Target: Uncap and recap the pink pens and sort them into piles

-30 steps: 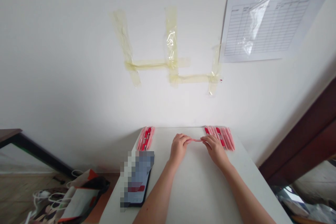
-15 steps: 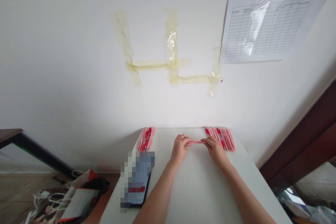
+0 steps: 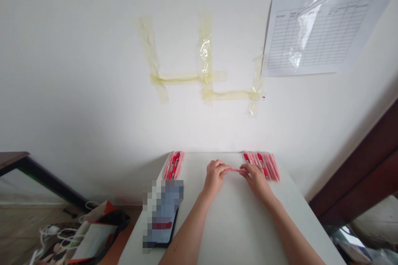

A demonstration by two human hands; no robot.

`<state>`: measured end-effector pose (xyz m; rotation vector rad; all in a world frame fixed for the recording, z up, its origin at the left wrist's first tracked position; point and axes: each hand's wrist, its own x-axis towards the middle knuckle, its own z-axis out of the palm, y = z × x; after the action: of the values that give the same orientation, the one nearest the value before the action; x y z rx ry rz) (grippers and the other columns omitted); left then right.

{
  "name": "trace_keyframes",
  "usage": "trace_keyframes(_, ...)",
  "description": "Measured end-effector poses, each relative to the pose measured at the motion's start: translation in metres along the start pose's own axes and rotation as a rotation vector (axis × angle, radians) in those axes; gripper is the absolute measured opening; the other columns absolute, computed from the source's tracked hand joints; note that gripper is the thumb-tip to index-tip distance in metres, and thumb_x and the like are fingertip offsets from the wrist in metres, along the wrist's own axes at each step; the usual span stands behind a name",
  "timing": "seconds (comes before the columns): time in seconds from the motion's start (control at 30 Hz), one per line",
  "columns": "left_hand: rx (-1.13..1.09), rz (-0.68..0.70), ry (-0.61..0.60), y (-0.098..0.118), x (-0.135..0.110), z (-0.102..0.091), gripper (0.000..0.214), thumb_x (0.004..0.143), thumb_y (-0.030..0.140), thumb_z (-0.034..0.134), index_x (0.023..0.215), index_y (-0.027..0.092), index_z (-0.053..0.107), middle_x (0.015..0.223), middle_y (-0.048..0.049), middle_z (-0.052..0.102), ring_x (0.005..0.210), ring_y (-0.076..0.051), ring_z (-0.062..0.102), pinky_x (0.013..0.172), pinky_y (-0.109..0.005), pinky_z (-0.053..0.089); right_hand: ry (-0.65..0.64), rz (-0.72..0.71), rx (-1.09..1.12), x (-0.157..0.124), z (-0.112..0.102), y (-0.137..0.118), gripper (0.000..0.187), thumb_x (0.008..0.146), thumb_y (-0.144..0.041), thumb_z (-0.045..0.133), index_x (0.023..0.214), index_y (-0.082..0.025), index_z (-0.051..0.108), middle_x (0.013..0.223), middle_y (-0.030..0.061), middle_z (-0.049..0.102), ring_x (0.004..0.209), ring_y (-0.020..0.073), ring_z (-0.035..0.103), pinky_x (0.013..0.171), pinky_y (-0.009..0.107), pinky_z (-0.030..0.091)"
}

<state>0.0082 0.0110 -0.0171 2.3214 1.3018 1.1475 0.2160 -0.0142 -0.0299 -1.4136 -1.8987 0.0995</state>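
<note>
A slim pink pen (image 3: 234, 170) lies level between my two hands, over the far half of the white table (image 3: 236, 223). My left hand (image 3: 215, 174) is closed on its left end, fingers pinched. On the other end, my right hand (image 3: 253, 177) pinches it between thumb and fingers. Just beyond my right hand is a row of pink and red pens (image 3: 270, 165), side by side at the table's back right. A smaller row of pink and red pens (image 3: 173, 165) lies at the back left corner.
A phone (image 3: 164, 219), partly pixelated, rests along the table's left edge. The white wall behind carries yellowed tape (image 3: 183, 78) and a printed sheet (image 3: 314, 37). Bags and white cables (image 3: 90, 232) lie on the floor at left. Dark red wood (image 3: 351, 174) stands at right.
My right hand's fingers have shifted slightly on the pen, which both hands still hold. The view has moved a little; the pen rows and phone stay put.
</note>
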Motion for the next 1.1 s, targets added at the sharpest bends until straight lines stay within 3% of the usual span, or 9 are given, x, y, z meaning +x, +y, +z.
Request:
trace_keyframes(0.17,-0.013,0.0,0.002,0.0039,0.0004,-0.001,0.021,0.09,0.022,0.06,0.1,0.033,0.075,0.094,-0.0022,0.066,0.093,-0.017,0.054,0.092,-0.036,0.042,-0.02,-0.033,-0.05,0.0015,-0.0017,0.0022,0.032,0.099,-0.042,0.041,0.089,-0.026,0.067,0.09,0.0029,0.071,0.089,0.0217,0.065,0.089,0.038,0.042)
trace_keyframes(0.33,0.014,-0.01,0.018,0.0037,0.0002,-0.0009,0.024,0.09,0.022,0.059,0.102,0.035,0.074,0.095,-0.0018,0.066,0.094,-0.017,0.054,0.093,-0.038,0.041,0.02,-0.015,-0.003,-0.0002,0.0006,0.0023,0.029,0.094,-0.047,0.051,0.112,-0.027,0.062,0.101,0.0038,0.071,0.098,0.0227,0.064,0.092,0.039,0.042)
trace_keyframes(0.47,0.015,-0.015,0.024,0.0043,-0.0001,-0.0019,0.025,0.09,0.019,0.059,0.103,0.035,0.074,0.096,-0.0023,0.066,0.095,-0.018,0.055,0.094,-0.038,0.042,0.009,-0.013,0.018,0.0013,0.0011,0.0039,0.025,0.094,-0.047,0.05,0.098,-0.026,0.063,0.095,0.0031,0.071,0.094,0.0224,0.063,0.092,0.04,0.041)
trace_keyframes(0.63,0.018,-0.01,0.024,0.0054,-0.0003,-0.0024,0.023,0.09,0.022,0.059,0.101,0.035,0.075,0.095,-0.0021,0.065,0.095,-0.018,0.055,0.096,-0.04,0.041,-0.025,-0.032,-0.004,0.0022,-0.0013,0.0038,0.034,0.098,-0.047,0.042,0.085,-0.025,0.065,0.087,0.0032,0.07,0.087,0.0212,0.064,0.096,0.043,0.038)
trace_keyframes(0.83,0.024,-0.022,0.022,0.0055,0.0001,-0.0034,0.025,0.09,0.019,0.058,0.103,0.033,0.074,0.096,-0.0023,0.065,0.095,-0.018,0.054,0.1,-0.042,0.039,0.042,0.006,0.044,0.0008,0.0003,0.0049,0.037,0.092,-0.056,0.051,0.11,-0.026,0.061,0.096,0.0052,0.071,0.095,0.024,0.064,0.098,0.044,0.039)
trace_keyframes(1.1,0.007,-0.023,0.026,0.0055,-0.0005,-0.0024,0.022,0.092,0.025,0.056,0.1,0.033,0.074,0.095,-0.0026,0.066,0.094,-0.018,0.055,0.099,-0.041,0.039,-0.004,0.009,-0.002,0.0015,-0.0038,0.0022,0.045,0.096,-0.058,0.039,0.085,-0.025,0.067,0.084,0.0056,0.07,0.084,0.023,0.062,0.094,0.045,0.04)
